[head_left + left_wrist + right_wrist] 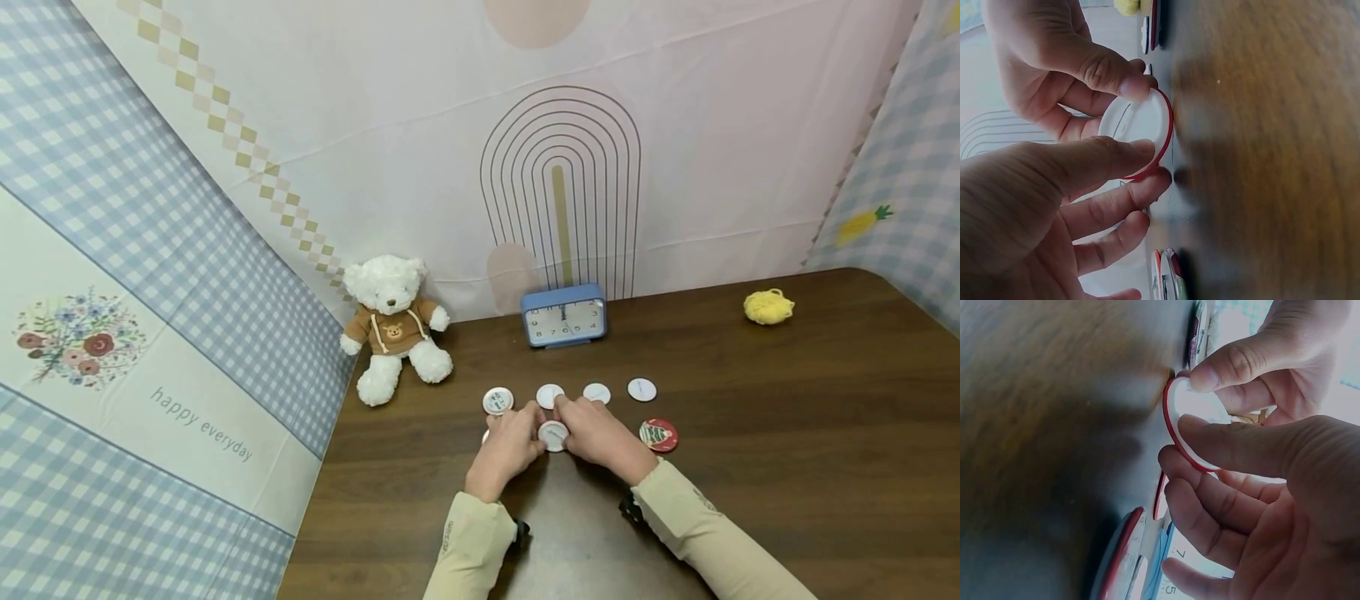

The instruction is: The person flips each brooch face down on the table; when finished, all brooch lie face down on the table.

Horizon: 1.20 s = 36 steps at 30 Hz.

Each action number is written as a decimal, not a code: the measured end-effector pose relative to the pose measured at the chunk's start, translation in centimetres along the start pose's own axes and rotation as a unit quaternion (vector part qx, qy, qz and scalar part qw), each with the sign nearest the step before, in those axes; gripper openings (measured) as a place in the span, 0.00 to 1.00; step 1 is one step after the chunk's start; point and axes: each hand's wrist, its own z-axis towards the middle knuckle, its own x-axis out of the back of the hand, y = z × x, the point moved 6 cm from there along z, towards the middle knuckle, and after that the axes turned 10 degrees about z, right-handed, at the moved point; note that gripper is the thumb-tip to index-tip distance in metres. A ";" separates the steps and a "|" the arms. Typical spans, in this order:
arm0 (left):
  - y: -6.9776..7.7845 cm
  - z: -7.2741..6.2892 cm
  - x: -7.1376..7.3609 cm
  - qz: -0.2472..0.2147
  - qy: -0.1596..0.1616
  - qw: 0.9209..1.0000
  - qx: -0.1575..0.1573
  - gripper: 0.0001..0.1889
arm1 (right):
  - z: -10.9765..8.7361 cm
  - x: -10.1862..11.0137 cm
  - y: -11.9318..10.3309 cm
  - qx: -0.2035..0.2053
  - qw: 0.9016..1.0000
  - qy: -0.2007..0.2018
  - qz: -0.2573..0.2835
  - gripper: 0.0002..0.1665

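A round pin badge (553, 437), white-backed with a pin across it and a red rim, is held just above the table between both hands. My left hand (512, 446) pinches one side of it between thumb and fingers. On the opposite side, the right hand (600, 433) grips its edge the same way. In the left wrist view the badge (1138, 119) is tilted with its back showing; its front is hidden. Beyond the hands lie a badge with greenish print (498, 401) and white-backed badges (551, 396). A red badge with a Christmas tree (658, 435) lies beside the right wrist.
At the back of the brown table (750, 483) stands a blue clock (564, 315). A white teddy bear (393, 329) in a brown hoodie sits at the back left. Yellow yarn (768, 307) lies at the back right. Another badge (485, 436) is mostly covered by the left hand.
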 end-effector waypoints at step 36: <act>0.4 -0.4 0.0 0.059 -0.028 0.998 0.018 0.07 | 0.3 -0.5 0.5 -0.069 0.995 -0.061 -0.039 0.21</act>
